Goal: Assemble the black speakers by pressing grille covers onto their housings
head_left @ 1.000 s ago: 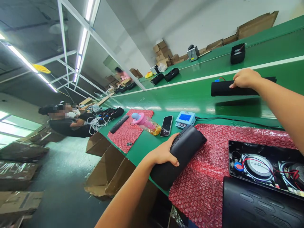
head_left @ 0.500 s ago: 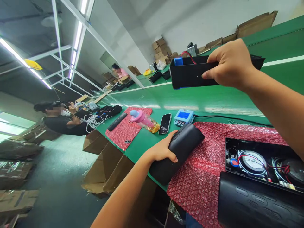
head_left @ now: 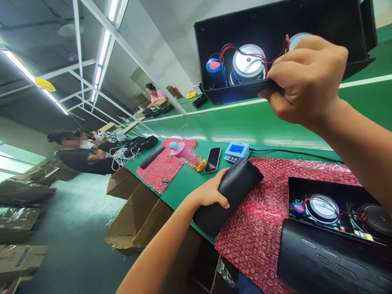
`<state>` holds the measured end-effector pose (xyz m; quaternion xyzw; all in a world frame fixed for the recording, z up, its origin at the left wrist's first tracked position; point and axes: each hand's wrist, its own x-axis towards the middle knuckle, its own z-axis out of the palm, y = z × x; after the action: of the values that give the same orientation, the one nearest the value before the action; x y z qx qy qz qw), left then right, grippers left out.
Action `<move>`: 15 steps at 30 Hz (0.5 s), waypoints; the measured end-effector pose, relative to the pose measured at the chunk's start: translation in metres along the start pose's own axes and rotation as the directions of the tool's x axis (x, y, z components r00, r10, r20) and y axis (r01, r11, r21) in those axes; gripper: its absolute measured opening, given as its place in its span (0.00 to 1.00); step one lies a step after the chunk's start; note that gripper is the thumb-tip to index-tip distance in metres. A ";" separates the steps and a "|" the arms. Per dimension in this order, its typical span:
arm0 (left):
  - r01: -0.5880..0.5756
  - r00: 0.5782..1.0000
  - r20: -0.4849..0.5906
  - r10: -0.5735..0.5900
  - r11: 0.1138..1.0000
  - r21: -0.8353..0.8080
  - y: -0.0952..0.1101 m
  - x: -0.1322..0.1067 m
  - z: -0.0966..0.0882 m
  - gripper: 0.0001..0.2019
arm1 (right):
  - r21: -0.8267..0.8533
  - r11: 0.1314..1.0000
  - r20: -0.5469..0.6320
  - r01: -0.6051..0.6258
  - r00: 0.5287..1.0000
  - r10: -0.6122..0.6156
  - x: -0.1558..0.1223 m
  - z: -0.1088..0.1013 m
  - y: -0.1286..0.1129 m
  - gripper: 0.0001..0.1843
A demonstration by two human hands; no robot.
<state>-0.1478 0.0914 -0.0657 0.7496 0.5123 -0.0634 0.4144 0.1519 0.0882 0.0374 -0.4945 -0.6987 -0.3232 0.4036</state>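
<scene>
My right hand (head_left: 309, 77) is raised and grips the lower edge of an open black speaker box (head_left: 220, 38). The inside of that box faces me, with a blue battery (head_left: 219, 77), a round speaker driver (head_left: 248, 61) and red and black wires in it. A second driver there is partly behind my fingers. My left hand (head_left: 211, 192) is wrapped over a curved black speaker casing (head_left: 235, 196), tilted at the bench edge. On the right, another open speaker box (head_left: 295, 192) shows drivers and a battery, with a buttoned black casing (head_left: 306, 261) in front of it.
Pink bubble wrap (head_left: 257, 228) covers the bench under the speaker parts. Beyond stand a blue device with a screen (head_left: 237, 152), a phone (head_left: 212, 159) and a pink-lidded bottle (head_left: 186, 155). White cables (head_left: 122, 157) lie farther along. Two other people (head_left: 82, 157) sit at work; cardboard boxes (head_left: 134, 212) stand below.
My right hand has turned the held speaker box so its inside faces me, and the box sits higher. My left hand stays on its casing.
</scene>
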 end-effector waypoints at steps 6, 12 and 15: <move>0.000 1.000 -0.001 0.000 1.000 0.000 0.002 -0.002 0.004 0.58 | -0.012 0.991 -0.163 0.131 0.978 -0.131 -0.005 0.002 -0.007 0.07; -0.060 0.995 -0.072 0.065 0.996 0.071 0.012 -0.008 0.012 0.59 | -0.016 0.968 -0.364 0.249 0.900 -0.237 -0.007 0.002 -0.009 0.09; -0.079 0.995 -0.054 0.082 0.995 0.061 0.012 -0.008 0.012 0.59 | -0.017 0.974 -0.336 0.226 0.916 -0.219 -0.006 -0.002 -0.009 0.09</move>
<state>-0.1377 0.0759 -0.0629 0.7829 0.4911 -0.0406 0.3798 0.1446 0.0812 0.0322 -0.3450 -0.6747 -0.4389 0.4828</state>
